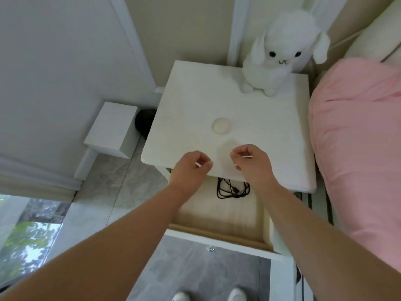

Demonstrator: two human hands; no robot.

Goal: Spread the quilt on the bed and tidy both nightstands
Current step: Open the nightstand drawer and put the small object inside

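Observation:
The white nightstand point(191, 101) stands beside the bed, its drawer point(219, 218) pulled out toward me. A coiled black cable point(232, 189) lies at the back of the drawer. On the top sit a white plush bunny point(280, 53) at the far right corner and a small pale round disc point(221, 125) near the middle. My left hand point(191, 170) and my right hand point(253, 164) hover over the top's front edge, each pinched on a small white stick; what the sticks are is unclear. The pink quilt point(358, 137) lies bunched on the bed to the right.
A low white box point(112, 127) stands on the floor left of the nightstand, with a dark round object point(144, 122) behind it. A white curtain point(43, 83) hangs at left over a window. My white shoes point(208, 296) stand on grey floor below the drawer front.

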